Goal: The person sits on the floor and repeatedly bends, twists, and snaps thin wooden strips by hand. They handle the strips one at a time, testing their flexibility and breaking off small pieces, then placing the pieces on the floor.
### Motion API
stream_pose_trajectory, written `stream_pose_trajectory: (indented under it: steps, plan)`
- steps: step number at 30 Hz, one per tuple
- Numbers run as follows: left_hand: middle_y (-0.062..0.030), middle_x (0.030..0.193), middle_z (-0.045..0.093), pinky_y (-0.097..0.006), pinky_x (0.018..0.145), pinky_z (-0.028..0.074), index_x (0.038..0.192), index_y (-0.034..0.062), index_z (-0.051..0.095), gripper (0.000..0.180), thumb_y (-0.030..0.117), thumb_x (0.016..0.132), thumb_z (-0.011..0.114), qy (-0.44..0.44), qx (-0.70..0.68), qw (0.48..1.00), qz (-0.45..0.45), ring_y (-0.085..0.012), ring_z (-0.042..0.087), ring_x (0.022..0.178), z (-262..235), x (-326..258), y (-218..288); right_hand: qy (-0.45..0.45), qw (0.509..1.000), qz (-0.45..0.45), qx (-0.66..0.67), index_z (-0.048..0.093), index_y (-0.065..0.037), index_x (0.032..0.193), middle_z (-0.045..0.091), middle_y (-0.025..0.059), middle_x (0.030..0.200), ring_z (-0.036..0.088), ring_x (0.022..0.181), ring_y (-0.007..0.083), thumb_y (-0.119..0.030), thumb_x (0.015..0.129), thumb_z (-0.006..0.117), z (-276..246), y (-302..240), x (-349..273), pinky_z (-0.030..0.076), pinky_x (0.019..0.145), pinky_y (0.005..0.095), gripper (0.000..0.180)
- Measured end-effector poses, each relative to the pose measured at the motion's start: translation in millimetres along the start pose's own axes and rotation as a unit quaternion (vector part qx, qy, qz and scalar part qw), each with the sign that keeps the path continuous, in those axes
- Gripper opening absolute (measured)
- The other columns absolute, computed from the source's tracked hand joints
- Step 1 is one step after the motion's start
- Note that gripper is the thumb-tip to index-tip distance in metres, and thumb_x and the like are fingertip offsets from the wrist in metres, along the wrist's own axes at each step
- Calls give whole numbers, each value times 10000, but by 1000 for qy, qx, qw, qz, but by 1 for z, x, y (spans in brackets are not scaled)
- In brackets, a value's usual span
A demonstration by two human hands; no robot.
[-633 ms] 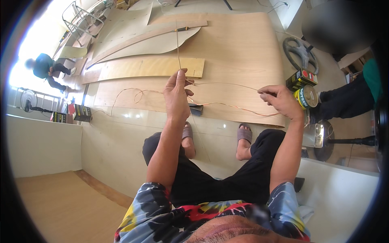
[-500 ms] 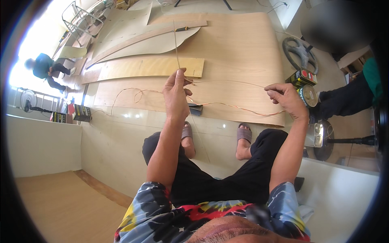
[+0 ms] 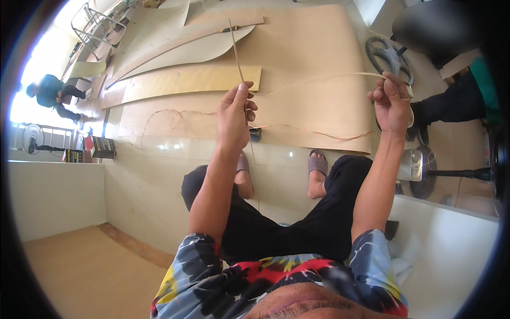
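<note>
My left hand (image 3: 234,114) is closed in a pinch on a thin, pale, bendable strip. One length of it stands up past my thumb toward the far side, and a fine end hangs down below the hand. From there a pale strip (image 3: 324,78) arches across to my right hand (image 3: 392,103), whose thumb and fingers pinch its far end. Both hands are raised above a large wood-coloured sheet (image 3: 319,53). Beneath them a twisted orange-and-white cord (image 3: 313,132) runs across the sheet. A small dark object (image 3: 255,134) lies just beside my left wrist.
A yellowish board (image 3: 196,82) and a yellow-black cutter (image 3: 231,28) lie on the sheet. A grey wheel-shaped base (image 3: 390,56) stands at right, near another person's dark-trousered leg (image 3: 446,111). At far left are another person (image 3: 50,91), a fan (image 3: 34,138) and dark boxes (image 3: 103,148).
My right hand has risen and moved slightly right, turning its fingers upward. The strip between my hands now arches higher. The length above my left hand leans a little differently.
</note>
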State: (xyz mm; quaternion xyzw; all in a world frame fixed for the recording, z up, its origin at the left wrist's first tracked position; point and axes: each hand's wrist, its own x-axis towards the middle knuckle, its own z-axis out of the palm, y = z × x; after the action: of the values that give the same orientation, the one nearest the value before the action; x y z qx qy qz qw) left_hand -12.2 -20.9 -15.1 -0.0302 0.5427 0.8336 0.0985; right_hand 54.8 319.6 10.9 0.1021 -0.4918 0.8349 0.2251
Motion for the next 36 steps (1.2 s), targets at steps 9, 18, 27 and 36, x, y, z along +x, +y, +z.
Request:
stream_pose_trajectory:
  steps: [9, 18, 27, 36]
  plan:
    - [7, 841, 566, -184, 494, 370, 1195, -13, 668, 315, 247, 1020, 632, -40, 15, 999, -19, -48, 510, 609, 2, -2, -3, 170, 980, -95, -31, 650, -26, 1062, 701, 67, 937, 696, 844, 186, -169, 993, 644, -10, 5, 11, 617, 837, 412, 160]
    - [13, 832, 575, -209, 531, 426, 1141, -19, 690, 312, 261, 1026, 619, -11, 102, 994, 28, -59, 539, 648, -6, 2, -1, 437, 851, -282, -68, 451, 64, 1139, 603, 192, 1048, 659, 863, 310, -167, 1048, 491, -52, -23, 11, 625, 823, 490, 251]
    - [-158, 889, 692, -400, 757, 499, 1057, 21, 722, 255, 234, 972, 610, 146, 528, 811, 205, -280, 646, 779, -59, 28, 12, 618, 717, -320, -41, 565, -15, 943, 565, 81, 811, 554, 680, 176, -152, 1010, 448, -119, -68, -19, 607, 667, 395, 192]
    - [-28, 855, 601, -273, 707, 520, 1142, -34, 697, 311, 234, 1021, 597, 43, 223, 967, 111, -113, 603, 774, -46, 21, -3, 305, 934, -68, -172, 614, -78, 1065, 681, 81, 891, 684, 686, 186, -268, 968, 628, -8, -1, -9, 530, 572, 314, 214]
